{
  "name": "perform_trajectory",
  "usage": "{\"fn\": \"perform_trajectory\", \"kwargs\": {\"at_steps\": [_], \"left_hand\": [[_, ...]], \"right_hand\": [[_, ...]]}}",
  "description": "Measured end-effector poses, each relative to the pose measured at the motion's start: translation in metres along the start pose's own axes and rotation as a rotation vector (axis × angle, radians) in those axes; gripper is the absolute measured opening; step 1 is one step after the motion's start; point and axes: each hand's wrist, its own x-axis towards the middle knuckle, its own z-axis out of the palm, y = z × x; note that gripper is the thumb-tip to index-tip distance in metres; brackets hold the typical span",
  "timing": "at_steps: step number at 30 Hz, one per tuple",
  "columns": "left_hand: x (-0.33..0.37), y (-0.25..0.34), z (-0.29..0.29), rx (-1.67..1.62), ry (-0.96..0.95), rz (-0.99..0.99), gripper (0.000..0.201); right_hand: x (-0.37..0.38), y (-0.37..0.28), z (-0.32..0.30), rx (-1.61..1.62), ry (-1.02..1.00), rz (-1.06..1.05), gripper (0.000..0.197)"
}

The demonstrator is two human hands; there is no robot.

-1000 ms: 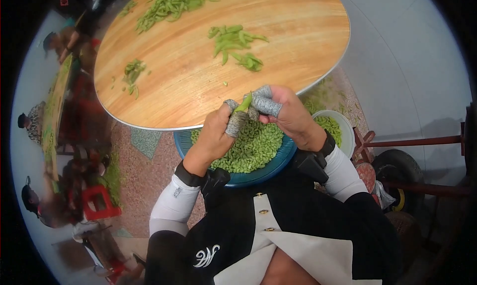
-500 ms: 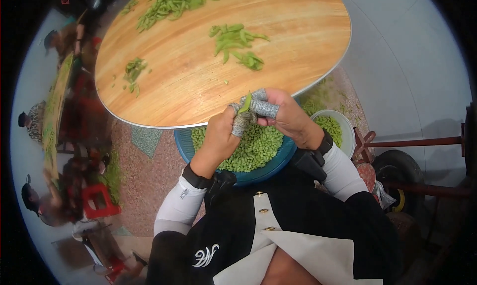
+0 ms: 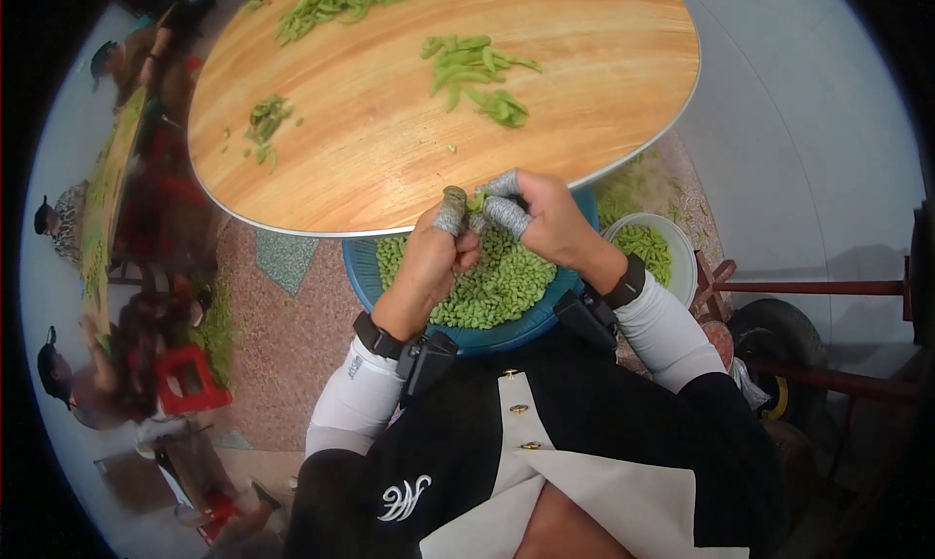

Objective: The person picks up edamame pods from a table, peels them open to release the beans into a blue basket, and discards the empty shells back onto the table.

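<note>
A green bean pod is pinched between my two hands above a blue basin. My left hand grips the pod's left side, its thumb wrapped in grey tape. My right hand has grey wraps on its thumb and finger and closes on the pod from the other side. Shelled green beans fill the basin below. Just beyond my hands, a small heap of pods lies on the oval wooden table, with a bigger pod pile at its far side.
Empty-looking husks and loose beans lie on the table's left. A white bucket of pods stands at the right, near a dark tyre and red metal bars. At left, other people sit by another table and a red stool.
My hands have shifted slightly and the left thumb has lifted upright. The pod shows less between the fingers. The view has tilted a little.
</note>
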Motion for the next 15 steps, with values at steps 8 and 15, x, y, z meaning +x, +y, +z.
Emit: {"fn": "perform_trajectory", "kwargs": {"at_steps": [8,15], "left_hand": [[0.0,-0.003,-0.009,0.226,-0.156,0.24,0.013],[-0.007,0.0,-0.013,0.112,-0.171,0.044,0.006]], "right_hand": [[-0.003,-0.008,0.0,0.274,-0.061,0.361,0.007],[-0.002,-0.007,-0.001,0.329,-0.089,0.4,0.008]]}}
